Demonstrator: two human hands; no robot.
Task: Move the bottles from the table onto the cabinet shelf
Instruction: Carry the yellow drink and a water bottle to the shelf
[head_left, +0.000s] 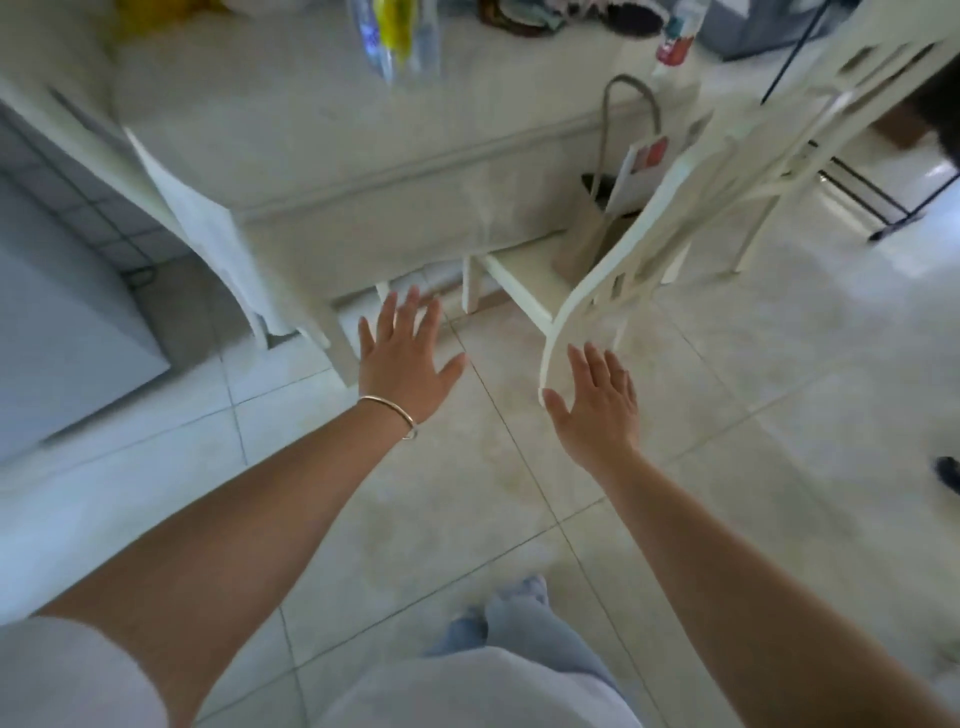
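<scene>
Several clear plastic bottles (400, 36), one with a yellow label, stand blurred at the far side of the white-clothed table (332, 135). Another bottle with a red label (675, 39) stands further right on the table. My left hand (408, 358), a thin bangle on its wrist, is stretched forward over the floor below the table's near edge with its fingers spread, holding nothing. My right hand (597, 400) is held out flat beside the top rail of a white chair, also holding nothing. No cabinet shelf shows.
A white chair (675, 208) stands tilted at the table's right side, with a paper bag (618, 182) on its seat. A white appliance (57, 332) is at the left. A black metal stand (893, 197) is at the right. Tiled floor lies below.
</scene>
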